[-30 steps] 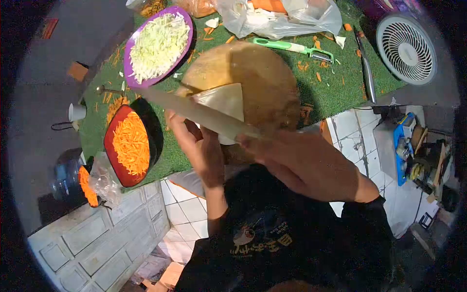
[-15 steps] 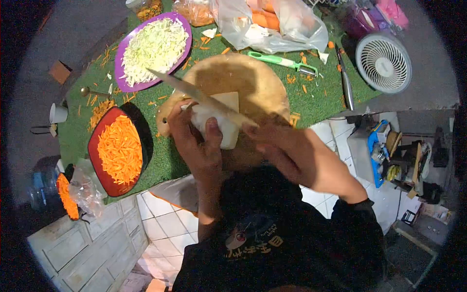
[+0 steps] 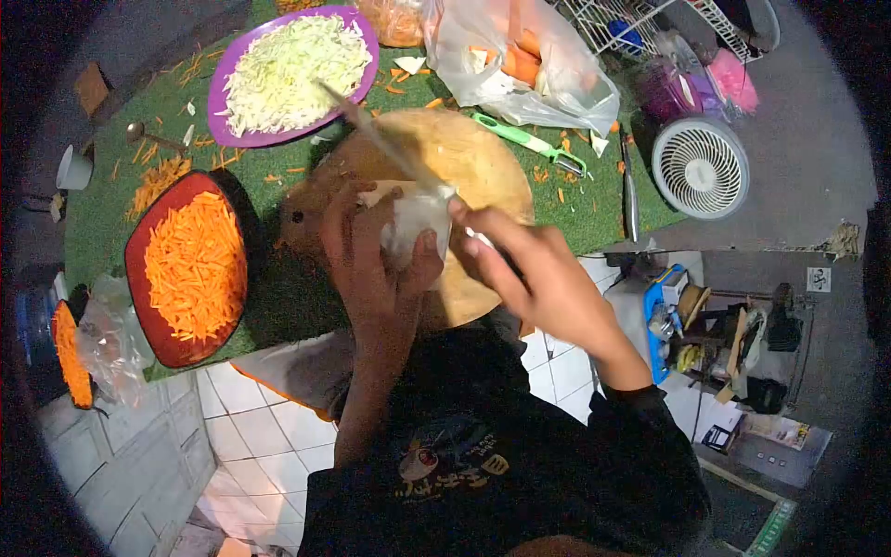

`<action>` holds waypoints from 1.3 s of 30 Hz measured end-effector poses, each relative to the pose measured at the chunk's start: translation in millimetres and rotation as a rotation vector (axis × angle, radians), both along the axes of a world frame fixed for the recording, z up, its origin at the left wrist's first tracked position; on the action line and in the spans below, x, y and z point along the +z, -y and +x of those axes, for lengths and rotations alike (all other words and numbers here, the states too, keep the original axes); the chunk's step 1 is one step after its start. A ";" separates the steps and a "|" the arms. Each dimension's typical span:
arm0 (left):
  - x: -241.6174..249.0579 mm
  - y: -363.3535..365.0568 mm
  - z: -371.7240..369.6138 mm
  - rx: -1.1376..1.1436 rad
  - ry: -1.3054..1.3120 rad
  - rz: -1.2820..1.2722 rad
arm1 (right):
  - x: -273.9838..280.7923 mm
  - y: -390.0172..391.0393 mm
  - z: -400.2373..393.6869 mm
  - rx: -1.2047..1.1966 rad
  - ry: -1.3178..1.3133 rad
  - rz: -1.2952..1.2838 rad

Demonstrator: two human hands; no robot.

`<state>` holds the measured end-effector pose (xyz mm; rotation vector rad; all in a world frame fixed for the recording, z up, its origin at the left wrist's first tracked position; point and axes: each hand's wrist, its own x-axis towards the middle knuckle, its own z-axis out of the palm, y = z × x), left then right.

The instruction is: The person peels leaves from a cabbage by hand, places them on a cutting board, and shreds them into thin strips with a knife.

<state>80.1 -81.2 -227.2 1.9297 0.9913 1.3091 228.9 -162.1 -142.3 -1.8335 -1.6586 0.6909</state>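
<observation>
My left hand (image 3: 360, 251) is wrapped round a pale white vegetable chunk (image 3: 416, 230) with a flat cut face, over the round wooden cutting board (image 3: 487, 167). In my right hand (image 3: 548, 278) is a knife (image 3: 385, 141), its long blade slanting up and left across the top of the chunk. The handle is mostly hidden by my fingers. The knife's tip overlaps the edge of a purple plate (image 3: 221, 102) heaped with shredded cabbage (image 3: 297, 74).
Left of the board stands a red bowl (image 3: 139, 269) of carrot sticks (image 3: 193, 269). Behind the board lie a plastic bag (image 3: 575, 88) with carrots, a green peeler (image 3: 515, 135) and another knife (image 3: 631, 190). A small fan (image 3: 701, 169) sits at the right. Carrot scraps litter the green mat (image 3: 278, 200).
The view has shifted. The chunk is tilted up off its earlier flat position, with my left fingers further over it. My right hand has turned, and the knife blade slants more steeply.
</observation>
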 end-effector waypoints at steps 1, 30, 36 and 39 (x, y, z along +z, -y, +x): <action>-0.5 1.0 -0.8 -0.001 0.003 -0.054 | -0.9 -3.2 2.0 -0.046 -0.052 -0.040; -11.3 -0.7 -2.1 -0.039 -0.001 -0.078 | 23.8 38.4 -30.3 0.139 0.457 -0.033; -0.4 2.4 1.7 0.012 0.027 -0.057 | 21.4 39.0 -31.2 0.082 0.367 0.002; 5.2 0.4 2.3 0.003 0.051 -0.119 | 23.8 40.4 -27.9 -0.013 0.278 0.006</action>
